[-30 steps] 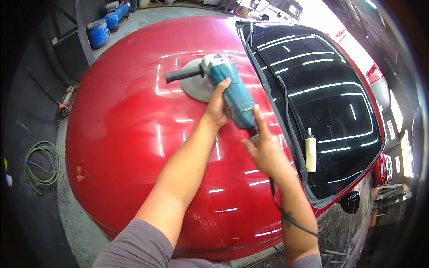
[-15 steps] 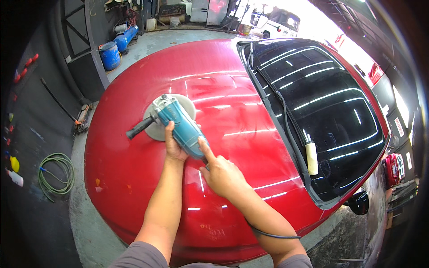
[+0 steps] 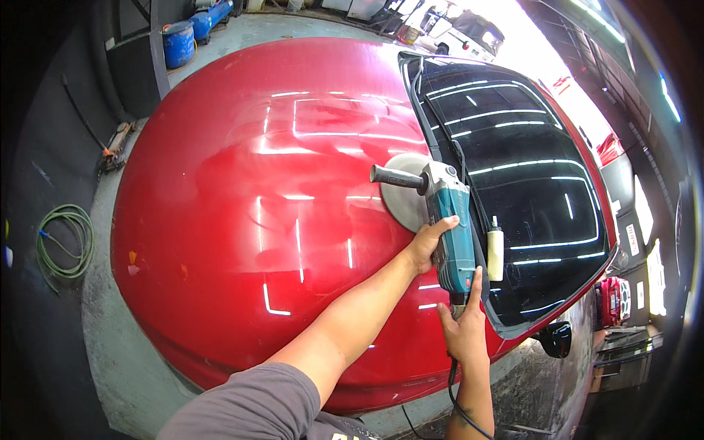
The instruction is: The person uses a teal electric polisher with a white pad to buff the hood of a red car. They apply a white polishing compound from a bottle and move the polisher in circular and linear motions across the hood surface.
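A teal and grey electric polisher [image 3: 449, 224] rests with its round pad [image 3: 403, 192] flat on the glossy red car hood [image 3: 249, 220], close to the windshield's lower edge. My left hand [image 3: 427, 242] grips the polisher's body from the left side. My right hand [image 3: 463, 326] holds its rear end, where the black cord [image 3: 455, 396] leaves. A black side handle [image 3: 396, 177] sticks out to the left, untouched.
A small pale bottle [image 3: 496, 248] stands on the dark windshield [image 3: 528, 183] beside the polisher. A side mirror [image 3: 555, 339] juts out at lower right. A coiled green hose [image 3: 64, 240] and blue barrels [image 3: 178, 42] lie on the concrete floor left of the car.
The polisher and both hands have swept right across the hood, from its middle-left back toward the windshield edge. The view has shifted with them.
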A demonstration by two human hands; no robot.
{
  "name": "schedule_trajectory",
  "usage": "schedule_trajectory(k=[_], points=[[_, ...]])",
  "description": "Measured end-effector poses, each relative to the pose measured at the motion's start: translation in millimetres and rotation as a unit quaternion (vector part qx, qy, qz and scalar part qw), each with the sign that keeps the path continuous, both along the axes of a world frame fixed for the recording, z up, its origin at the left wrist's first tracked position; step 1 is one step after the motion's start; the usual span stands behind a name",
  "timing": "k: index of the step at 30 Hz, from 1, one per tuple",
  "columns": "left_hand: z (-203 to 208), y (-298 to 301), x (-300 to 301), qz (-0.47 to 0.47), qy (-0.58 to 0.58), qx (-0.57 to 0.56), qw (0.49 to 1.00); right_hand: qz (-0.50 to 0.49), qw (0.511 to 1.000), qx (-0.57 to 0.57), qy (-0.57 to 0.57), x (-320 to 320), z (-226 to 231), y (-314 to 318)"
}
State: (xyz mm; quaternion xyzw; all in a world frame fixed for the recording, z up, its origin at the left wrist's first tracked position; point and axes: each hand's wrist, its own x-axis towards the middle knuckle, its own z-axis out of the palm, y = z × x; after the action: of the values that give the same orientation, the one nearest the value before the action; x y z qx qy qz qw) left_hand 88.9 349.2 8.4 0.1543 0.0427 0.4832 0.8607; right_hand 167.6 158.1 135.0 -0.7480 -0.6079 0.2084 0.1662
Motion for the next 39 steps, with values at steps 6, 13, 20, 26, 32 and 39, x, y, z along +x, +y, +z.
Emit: schedule_trajectory(k=[6, 13, 20, 26, 32, 39], points=[[-11.2, -29.3, -57.0, 0.050, 0.011, -0.004, 0.999, 0.057, 0.998, 0.012, -0.003, -27.5, -16.2, -12.5], [-27.3, -107.0, -214.2, 0.194, 0.057, 0.020, 0.979, 0.218, 0.975, -0.032, 0.020, -123.8, -38.8, -36.2], [-53.2, -160.9, -286.6, 0.219, -0.027, 0.049, 0.974, 0.357, 0.926, -0.090, 0.082, -163.4, -48.1, -54.7], [-32.8, -172.3, -229.4, 0.191, -0.029, 0.004, 0.981, 0.310, 0.859, -0.121, 0.388, -104.8, -65.4, -66.3], [-2.2, -160.3, -93.0, 0.011, 0.058, -0.003, 0.998, 0.072, 0.840, -0.081, 0.532, -17.2, -52.7, -130.1], [16.6, -153.5, -1.9, -0.124, 0.095, -0.002, 0.988, -0.053, 0.795, -0.026, 0.604, 29.5, -38.7, -163.3]])
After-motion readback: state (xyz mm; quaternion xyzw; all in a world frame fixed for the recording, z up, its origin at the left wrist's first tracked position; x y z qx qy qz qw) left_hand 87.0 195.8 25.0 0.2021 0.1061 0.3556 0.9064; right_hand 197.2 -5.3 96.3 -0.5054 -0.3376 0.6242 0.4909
